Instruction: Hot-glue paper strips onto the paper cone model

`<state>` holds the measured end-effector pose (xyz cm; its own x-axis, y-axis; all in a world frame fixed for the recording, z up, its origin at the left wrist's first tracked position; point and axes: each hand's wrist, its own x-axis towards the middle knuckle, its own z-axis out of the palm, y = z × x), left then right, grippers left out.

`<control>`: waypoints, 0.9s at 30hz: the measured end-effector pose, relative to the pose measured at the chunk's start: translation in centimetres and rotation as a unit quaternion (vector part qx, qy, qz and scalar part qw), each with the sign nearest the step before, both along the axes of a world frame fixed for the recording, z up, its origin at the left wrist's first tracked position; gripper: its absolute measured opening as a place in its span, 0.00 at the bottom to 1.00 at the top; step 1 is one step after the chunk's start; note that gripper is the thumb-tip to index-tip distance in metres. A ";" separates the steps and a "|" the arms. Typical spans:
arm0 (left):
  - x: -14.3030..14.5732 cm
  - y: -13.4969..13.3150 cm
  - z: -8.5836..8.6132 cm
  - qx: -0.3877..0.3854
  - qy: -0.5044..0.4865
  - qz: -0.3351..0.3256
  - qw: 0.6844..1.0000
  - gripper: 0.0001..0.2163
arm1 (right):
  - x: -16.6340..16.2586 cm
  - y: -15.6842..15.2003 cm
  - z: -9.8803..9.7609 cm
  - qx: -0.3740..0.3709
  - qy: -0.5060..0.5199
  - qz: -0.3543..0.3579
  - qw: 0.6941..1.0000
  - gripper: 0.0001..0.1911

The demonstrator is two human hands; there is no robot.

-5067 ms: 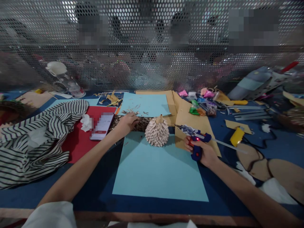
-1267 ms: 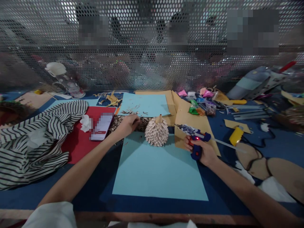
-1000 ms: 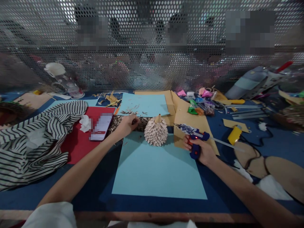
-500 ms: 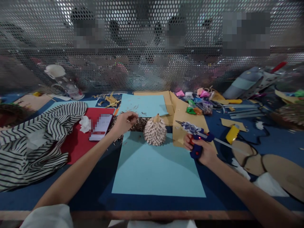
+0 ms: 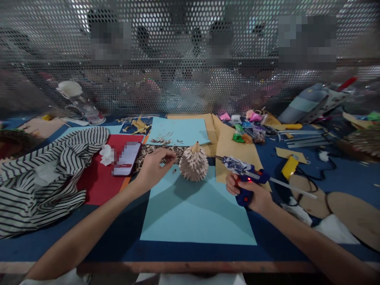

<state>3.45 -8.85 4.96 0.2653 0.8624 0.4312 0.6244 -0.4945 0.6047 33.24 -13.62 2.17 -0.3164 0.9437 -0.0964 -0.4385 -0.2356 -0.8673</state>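
My right hand (image 5: 249, 190) is wrapped round a blue glue gun (image 5: 247, 174), its red light lit and a clear glue stick (image 5: 297, 189) jutting from the back. The nozzle points left, a short way from a hedgehog-like figure (image 5: 193, 166) covered in pale overlapping husks with a pointed snout. Just left of that figure, my left hand (image 5: 156, 166) has thumb and fingers pinched together; what they hold, if anything, is too small to make out. Beneath stands a sheet of light blue paper (image 5: 198, 217). Loose husks (image 5: 148, 150) lie heaped behind my left hand.
On the left are a phone (image 5: 127, 158), red paper (image 5: 95, 182) and a striped cloth (image 5: 53, 170). Colourful packets (image 5: 249, 134), a yellow cutter (image 5: 290, 167) and cardboard pieces (image 5: 353, 213) lie right. A perforated metal screen (image 5: 178, 87) borders the back; people are beyond it.
My left hand has come down and slightly right from above the husk heap toward the figure. The glue gun has shifted slightly down and left, its nozzle now more level.
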 end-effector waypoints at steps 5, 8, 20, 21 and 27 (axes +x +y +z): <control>1.2 -1.8 1.5 0.061 0.010 -0.020 0.998 0.04 | -0.8 -0.2 0.3 0.009 0.019 0.041 0.999 0.10; 2.0 -2.5 2.1 0.092 -0.014 -0.032 0.995 0.04 | -1.4 -0.2 0.4 0.011 0.038 0.064 0.997 0.09; 2.9 -2.3 2.1 -0.272 -0.300 -0.062 0.912 0.11 | -2.5 -0.4 -0.5 0.010 0.073 0.101 0.992 0.08; 2.9 -2.2 1.9 -0.286 -0.318 -0.068 0.901 0.11 | -2.5 -0.4 -0.7 0.006 0.075 0.103 0.992 0.07; 3.4 -2.1 1.0 -0.329 -0.399 -0.097 0.851 0.12 | -2.3 -0.6 -1.4 -0.011 0.083 0.106 0.991 0.07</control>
